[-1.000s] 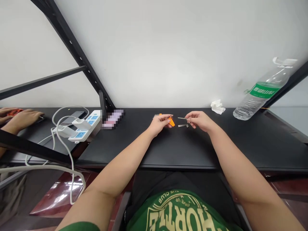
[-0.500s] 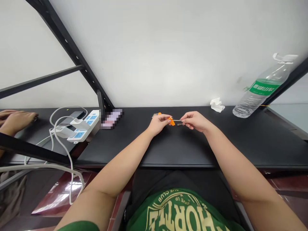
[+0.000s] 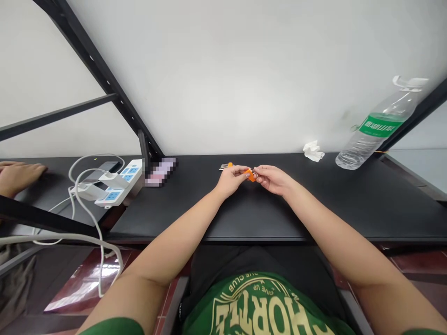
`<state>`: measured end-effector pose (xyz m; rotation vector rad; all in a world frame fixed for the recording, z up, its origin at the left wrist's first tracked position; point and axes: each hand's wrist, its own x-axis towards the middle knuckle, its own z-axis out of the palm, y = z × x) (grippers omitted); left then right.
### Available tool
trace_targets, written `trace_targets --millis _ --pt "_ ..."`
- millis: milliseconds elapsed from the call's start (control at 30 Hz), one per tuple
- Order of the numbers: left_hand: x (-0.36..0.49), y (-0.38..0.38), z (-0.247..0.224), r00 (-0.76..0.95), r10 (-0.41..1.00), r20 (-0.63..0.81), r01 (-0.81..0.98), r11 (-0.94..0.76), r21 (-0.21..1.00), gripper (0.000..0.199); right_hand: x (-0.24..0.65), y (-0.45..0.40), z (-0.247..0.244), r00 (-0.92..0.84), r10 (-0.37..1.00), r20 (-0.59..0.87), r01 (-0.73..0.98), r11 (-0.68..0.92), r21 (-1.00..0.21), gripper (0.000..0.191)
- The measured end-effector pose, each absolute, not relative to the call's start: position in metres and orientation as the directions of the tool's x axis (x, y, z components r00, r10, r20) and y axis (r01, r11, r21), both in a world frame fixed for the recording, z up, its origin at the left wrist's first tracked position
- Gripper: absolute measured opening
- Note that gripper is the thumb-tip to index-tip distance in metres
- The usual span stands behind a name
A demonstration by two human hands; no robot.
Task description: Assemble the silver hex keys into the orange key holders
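Note:
My left hand (image 3: 230,180) is closed on a small orange plastic piece (image 3: 250,175), pinched between thumb and fingers. My right hand (image 3: 272,178) is closed right beside it. Its fingertips pinch a thin metal rod (image 3: 254,171) at the right side of the orange piece; most of the rod is hidden by the fingers. Behind my left hand lie several thin metal rods (image 3: 223,166) with another bit of orange plastic (image 3: 230,164) next to them. Whether both orange parts belong to one thing I cannot tell.
A crumpled tissue (image 3: 313,151) and a large clear bottle (image 3: 373,128) stand at the back right of the black table (image 3: 258,218). On the left are a pixelated flat item (image 3: 160,172), a white power strip (image 3: 120,184) with cables, and another person's hand (image 3: 21,176).
My right hand has moved left to the orange piece, and the rod's exposed length between the hands has shrunk. My left hand has stayed in place. The other person's hand has shifted slightly left.

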<state>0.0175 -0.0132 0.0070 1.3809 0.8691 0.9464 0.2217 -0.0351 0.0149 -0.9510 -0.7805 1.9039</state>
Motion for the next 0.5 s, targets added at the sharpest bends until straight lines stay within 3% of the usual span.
trace_targets --millis 133,300,500 --pt "0.016 -0.012 0.010 0.310 0.951 0.005 -0.147 0.043 0.988 0.046 0.216 -0.039 0.017 -0.329 0.918 -0.220 -0.344 -0.334 -0.878 0.043" --pt "0.017 -0.013 0.011 0.346 0.936 -0.062 -0.199 0.137 0.970 0.048 0.202 -0.041 0.010 -0.180 0.982 -0.064 -0.123 -0.087 -0.989 0.044" --pt "0.017 -0.012 0.012 0.351 0.934 -0.070 -0.225 0.156 0.962 0.051 0.199 -0.045 0.025 0.013 0.996 0.084 0.189 0.080 -0.979 0.038"
